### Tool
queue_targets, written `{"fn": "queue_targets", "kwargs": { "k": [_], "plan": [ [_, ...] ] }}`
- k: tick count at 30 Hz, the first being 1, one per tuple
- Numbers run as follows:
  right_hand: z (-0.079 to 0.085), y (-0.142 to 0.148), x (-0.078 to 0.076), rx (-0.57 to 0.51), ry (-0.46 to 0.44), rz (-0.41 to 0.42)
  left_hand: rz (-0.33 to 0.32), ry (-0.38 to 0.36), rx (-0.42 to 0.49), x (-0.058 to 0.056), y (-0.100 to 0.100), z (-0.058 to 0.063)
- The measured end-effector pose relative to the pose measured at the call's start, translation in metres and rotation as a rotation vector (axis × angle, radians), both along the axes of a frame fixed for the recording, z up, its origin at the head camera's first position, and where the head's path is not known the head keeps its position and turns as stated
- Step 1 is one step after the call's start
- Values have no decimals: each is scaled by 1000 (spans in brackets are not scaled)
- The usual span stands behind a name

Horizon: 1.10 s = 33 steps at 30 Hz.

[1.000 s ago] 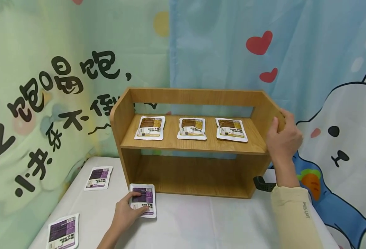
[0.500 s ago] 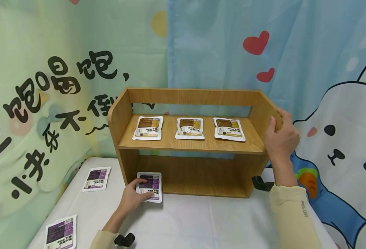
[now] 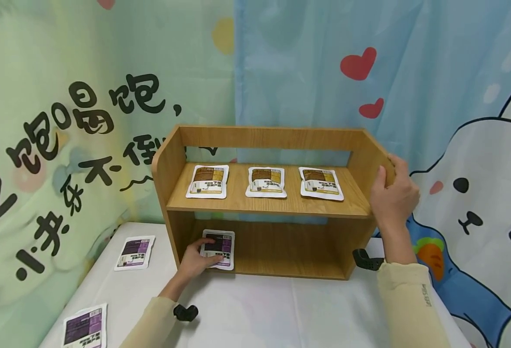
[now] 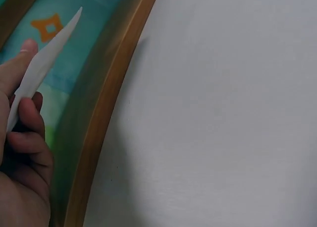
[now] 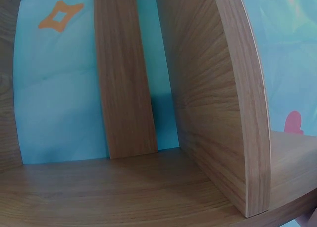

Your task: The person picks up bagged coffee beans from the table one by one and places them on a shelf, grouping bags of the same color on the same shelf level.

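Observation:
In the head view my left hand (image 3: 196,261) pinches a white-edged pouch with a purple label (image 3: 222,246) by its left side. The pouch overlaps the left part of the lower compartment of a wooden two-tier shelf (image 3: 264,205). Seen nearly edge-on in the left wrist view, the pouch (image 4: 47,63) sits between thumb and curled fingers (image 4: 32,147), close to the shelf's front edge (image 4: 106,103). At the other end, my right hand (image 3: 394,198) grips the shelf's right side panel, thumb in front. Mostly shelf boards (image 5: 218,93) fill the right wrist view.
Three pouches with brown-yellow labels, left (image 3: 208,181), middle (image 3: 266,182) and right (image 3: 321,183), lie on the upper tier. Two more purple pouches, a farther one (image 3: 135,253) and a nearer one (image 3: 85,327), lie left on the white table (image 3: 281,314). Printed curtains (image 3: 294,72) hang behind.
My left hand has carried the purple pouch forward and to the right, from before the shelf's lower left corner to the lower compartment. The right hand keeps its grip on the side panel.

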State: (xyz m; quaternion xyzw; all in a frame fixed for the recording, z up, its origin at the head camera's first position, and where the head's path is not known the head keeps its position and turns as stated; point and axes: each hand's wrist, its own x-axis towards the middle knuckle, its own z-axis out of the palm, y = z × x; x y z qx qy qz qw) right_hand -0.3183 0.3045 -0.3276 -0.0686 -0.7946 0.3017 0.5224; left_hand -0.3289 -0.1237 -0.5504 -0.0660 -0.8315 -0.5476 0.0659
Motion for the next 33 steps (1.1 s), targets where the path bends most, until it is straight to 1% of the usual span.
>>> {"fn": "queue_targets", "kwargs": {
  "k": [4, 8, 10, 13, 16, 20, 24, 26, 29, 33],
  "plan": [
    [-1, 1, 2, 3, -8, -1, -2, -32, 17, -11, 3, -4],
    [-1, 0, 3, 4, -21, -1, -7, -55, 11, -22, 5, -8],
    [-1, 0, 3, 2, -31, -2, -18, -56, 7, -28, 5, -9],
    [-1, -2, 4, -6, -46, -10, -38, -43, 25, -36, 2, -9],
    [0, -1, 4, 1, -49, -9, -37, -37, 33, -42, 1, -8],
    [-1, 1, 5, 9, -42, -2, -37, -48, 12, -44, -1, -7],
    [-2, 1, 7, 0, -42, -7, -30, -36, -9, -42, -2, -4],
    [-2, 1, 7, 5, -36, -6, -19, -44, -21, -41, -1, -2],
    [-2, 1, 6, 11, -36, 3, -12, -51, -73, -41, -1, -1],
    [0, 2, 4, 18, -31, 10, -17, -81, -160, -44, 0, 2]
  ]
}}
